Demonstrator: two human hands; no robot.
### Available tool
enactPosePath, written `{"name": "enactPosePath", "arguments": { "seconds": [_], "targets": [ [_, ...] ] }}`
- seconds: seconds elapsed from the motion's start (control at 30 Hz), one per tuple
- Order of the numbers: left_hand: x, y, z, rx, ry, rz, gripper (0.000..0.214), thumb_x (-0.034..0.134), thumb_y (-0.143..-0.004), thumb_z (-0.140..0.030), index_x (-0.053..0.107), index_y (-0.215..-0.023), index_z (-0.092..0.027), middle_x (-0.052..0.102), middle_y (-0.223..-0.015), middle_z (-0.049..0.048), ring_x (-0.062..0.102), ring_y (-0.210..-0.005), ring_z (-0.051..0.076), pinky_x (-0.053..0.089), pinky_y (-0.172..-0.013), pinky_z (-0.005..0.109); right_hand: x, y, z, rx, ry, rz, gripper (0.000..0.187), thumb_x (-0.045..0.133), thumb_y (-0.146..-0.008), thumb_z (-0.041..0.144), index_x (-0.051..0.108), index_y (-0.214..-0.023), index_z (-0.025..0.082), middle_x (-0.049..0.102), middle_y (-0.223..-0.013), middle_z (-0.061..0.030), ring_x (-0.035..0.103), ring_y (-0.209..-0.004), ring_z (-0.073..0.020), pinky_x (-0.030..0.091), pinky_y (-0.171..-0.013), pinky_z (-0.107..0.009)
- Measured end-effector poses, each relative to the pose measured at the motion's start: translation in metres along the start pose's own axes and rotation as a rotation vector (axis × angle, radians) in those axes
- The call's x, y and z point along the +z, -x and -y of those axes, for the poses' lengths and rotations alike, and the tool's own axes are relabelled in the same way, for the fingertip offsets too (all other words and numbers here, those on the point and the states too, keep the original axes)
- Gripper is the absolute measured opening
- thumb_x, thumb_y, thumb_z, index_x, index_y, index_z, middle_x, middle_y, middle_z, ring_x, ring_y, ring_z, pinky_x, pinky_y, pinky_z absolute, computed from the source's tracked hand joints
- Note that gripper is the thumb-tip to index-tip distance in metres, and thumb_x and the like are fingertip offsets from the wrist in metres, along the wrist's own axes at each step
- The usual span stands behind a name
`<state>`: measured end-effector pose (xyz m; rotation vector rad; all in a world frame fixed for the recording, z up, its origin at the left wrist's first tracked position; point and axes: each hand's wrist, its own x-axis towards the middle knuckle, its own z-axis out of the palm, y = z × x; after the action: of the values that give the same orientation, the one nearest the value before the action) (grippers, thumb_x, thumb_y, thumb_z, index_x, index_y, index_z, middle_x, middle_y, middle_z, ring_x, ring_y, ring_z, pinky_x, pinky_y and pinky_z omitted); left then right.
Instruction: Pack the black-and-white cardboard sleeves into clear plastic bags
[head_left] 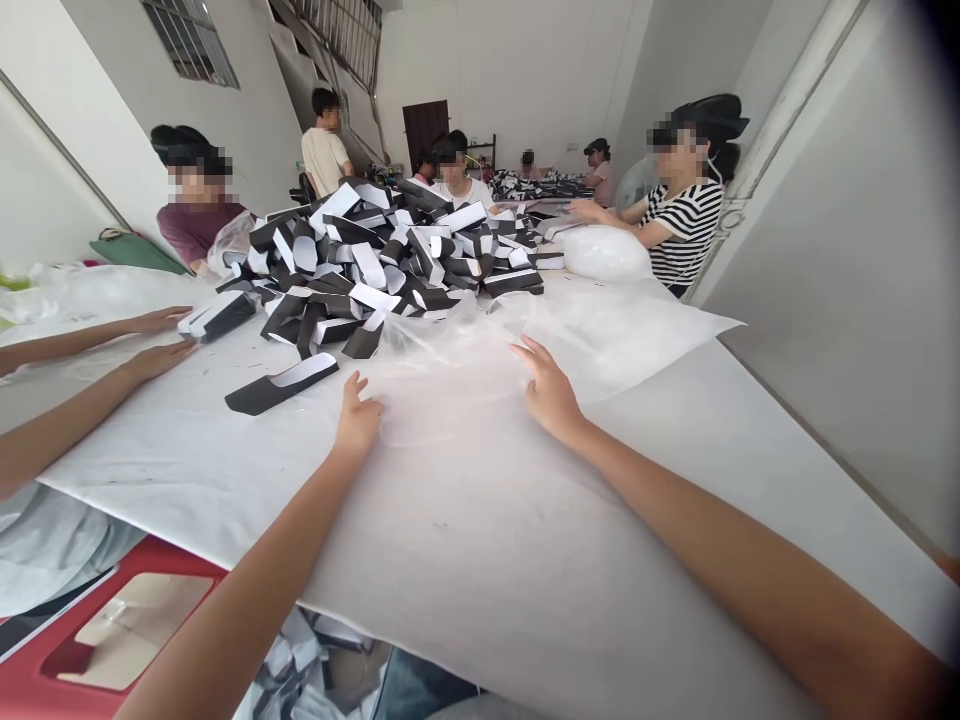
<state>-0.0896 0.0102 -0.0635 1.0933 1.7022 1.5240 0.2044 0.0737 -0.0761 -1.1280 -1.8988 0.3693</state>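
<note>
Well, far left, co-worker's hands (159, 360) on black-and-white folded card (219, 314). Loose card strip (281, 388) lies slantwise on white bench (465, 560), just left of my left grip (358, 418): open, fingers spread, touching near edge of clear plastic sheet (457, 375). Sheet's long axis runs rightward, below card heap (375, 262). Right grip (551, 390) also open, resting on sheet, nearer its right end.

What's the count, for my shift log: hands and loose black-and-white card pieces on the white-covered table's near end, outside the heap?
Person's left hand, right hand: 2
Co-worker's upper hand, lower hand: 2
Flat card piece, touched card piece: 2
Total: 6
</note>
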Motion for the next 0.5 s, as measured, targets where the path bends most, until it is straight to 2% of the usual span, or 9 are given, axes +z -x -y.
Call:
{"name": "enactPosePath", "arguments": {
  "seconds": [0.07, 0.13, 0.17, 0.23, 0.3, 0.33, 0.37, 0.43, 0.5],
  "targets": [
    [-0.003, 0.004, -0.003, 0.232, -0.102, -0.04, 0.075, 0.057, -0.07, -0.005, 0.041, -0.139, -0.031, 0.038, -0.147, 0.008, 0.049, -0.127, 0.027, 0.045, -0.101, 0.041, -0.003, -0.002, -0.001, -0.084, 0.072, -0.016, 0.062, 0.037, -0.072, 0.001, 0.064, -0.122, 0.025, 0.036, -0.153, -0.0005, 0.031, -0.141, -0.0241, 0.036, -0.111, -0.049],
    [-0.004, 0.01, -0.009, 0.457, -0.174, 0.055, 0.06, 0.055, -0.077, -0.009, 0.05, -0.133, -0.029, 0.047, -0.142, 0.0059, 0.044, -0.132, 0.025, 0.034, -0.111, 0.041, -0.006, -0.003, 0.001, -0.198, 0.127, -0.03, 0.049, 0.041, -0.075, 0.004, 0.072, -0.105, 0.025, 0.04, -0.151, 0.0017, 0.026, -0.143, -0.0259, 0.029, -0.114, -0.052],
    [-0.003, 0.014, -0.012, 0.511, -0.206, 0.144, 0.049, 0.055, -0.08, -0.014, 0.057, -0.127, -0.028, 0.053, -0.136, 0.0052, 0.045, -0.13, 0.025, 0.031, -0.112, 0.04, -0.008, -0.004, 0.002, -0.257, 0.142, -0.015, 0.044, 0.042, -0.075, 0.005, 0.074, -0.097, 0.025, 0.044, -0.148, 0.0024, 0.027, -0.143, -0.0264, 0.025, -0.115, -0.054],
    [0.001, 0.022, -0.018, 0.505, -0.267, 0.362, 0.031, 0.059, -0.083, -0.023, 0.067, -0.113, -0.026, 0.063, -0.123, 0.0051, 0.052, -0.122, 0.026, 0.036, -0.108, 0.038, -0.012, -0.006, 0.005, -0.345, 0.128, 0.08, 0.039, 0.043, -0.075, 0.007, 0.075, -0.085, 0.026, 0.06, -0.132, 0.0009, 0.044, -0.132, -0.0264, 0.027, -0.114, -0.054],
    [0.005, 0.029, -0.021, 0.467, -0.322, 0.56, 0.021, 0.064, -0.082, -0.031, 0.073, -0.1, -0.026, 0.068, -0.111, 0.0055, 0.058, -0.111, 0.027, 0.043, -0.099, 0.035, -0.017, -0.006, 0.007, -0.351, 0.065, 0.221, 0.037, 0.041, -0.074, 0.007, 0.073, -0.077, 0.026, 0.073, -0.104, -0.0015, 0.061, -0.107, -0.0246, 0.04, -0.103, -0.049],
    [0.007, 0.031, -0.022, 0.464, -0.352, 0.619, 0.018, 0.065, -0.081, -0.033, 0.074, -0.095, -0.025, 0.07, -0.106, 0.0056, 0.061, -0.104, 0.026, 0.046, -0.094, 0.033, -0.02, -0.005, 0.008, -0.314, 0.021, 0.288, 0.036, 0.04, -0.074, 0.008, 0.073, -0.075, 0.025, 0.074, -0.09, -0.0018, 0.065, -0.092, -0.023, 0.047, -0.093, -0.045],
    [0.008, 0.033, -0.022, 0.466, -0.38, 0.647, 0.017, 0.064, -0.083, -0.036, 0.074, -0.091, -0.025, 0.071, -0.098, 0.0054, 0.062, -0.097, 0.025, 0.048, -0.088, 0.032, -0.023, -0.005, 0.009, -0.257, -0.034, 0.351, 0.035, 0.04, -0.074, 0.01, 0.072, -0.074, 0.024, 0.073, -0.079, -0.0017, 0.066, -0.077, -0.0209, 0.052, -0.081, -0.04],
    [0.007, 0.035, -0.022, 0.449, -0.417, 0.64, 0.025, 0.056, -0.088, -0.042, 0.073, -0.089, -0.025, 0.071, -0.083, 0.0041, 0.064, -0.077, 0.021, 0.05, -0.073, 0.029, -0.029, -0.005, 0.012, -0.106, -0.171, 0.47, 0.034, 0.039, -0.077, 0.015, 0.072, -0.075, 0.022, 0.07, -0.066, -0.0013, 0.061, -0.055, -0.0172, 0.051, -0.061, -0.032],
    [0.004, 0.036, -0.023, 0.364, -0.417, 0.656, 0.034, 0.047, -0.093, -0.047, 0.072, -0.093, -0.023, 0.07, -0.071, 0.0024, 0.061, -0.056, 0.017, 0.048, -0.058, 0.026, -0.034, -0.007, 0.017, 0.067, -0.309, 0.626, 0.034, 0.04, -0.083, 0.023, 0.073, -0.08, 0.02, 0.068, -0.061, -0.0015, 0.057, -0.043, -0.0146, 0.047, -0.051, -0.028]
  ]
}}
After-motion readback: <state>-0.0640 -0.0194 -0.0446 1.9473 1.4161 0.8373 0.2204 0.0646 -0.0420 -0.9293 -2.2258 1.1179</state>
